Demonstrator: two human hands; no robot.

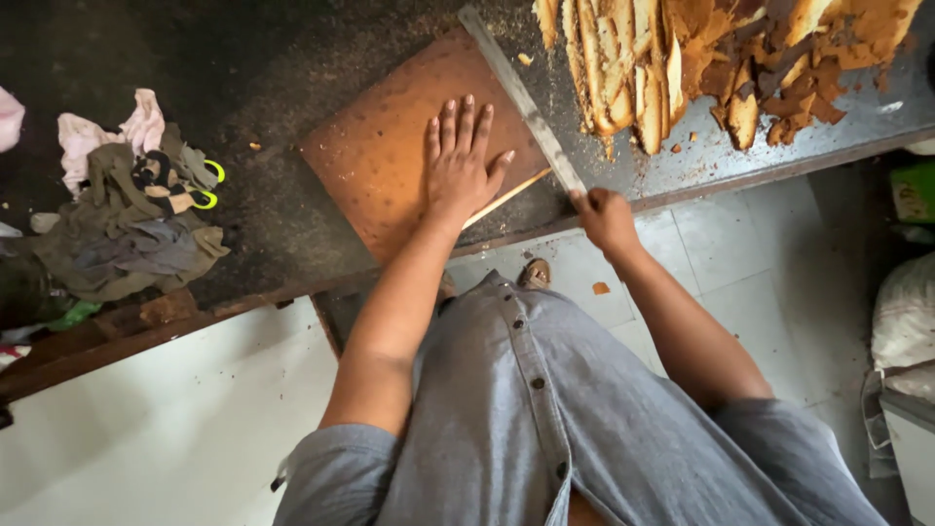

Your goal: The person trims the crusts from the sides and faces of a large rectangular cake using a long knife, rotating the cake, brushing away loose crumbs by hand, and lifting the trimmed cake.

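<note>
Dusty dark workbench [292,88]: the left hand [458,166] lies flat, fingers spread, pinning a brown board [390,156]; at three o'clock, the right hand [604,216] is clenched on a metal straightedge [521,97]. Wood offcuts [721,68] are piled at one o'clock.

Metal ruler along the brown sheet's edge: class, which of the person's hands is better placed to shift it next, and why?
Right, probably. The right hand grips the metal ruler at its near end, while the left hand lies flat on the brown sheet, apart from it.
</note>
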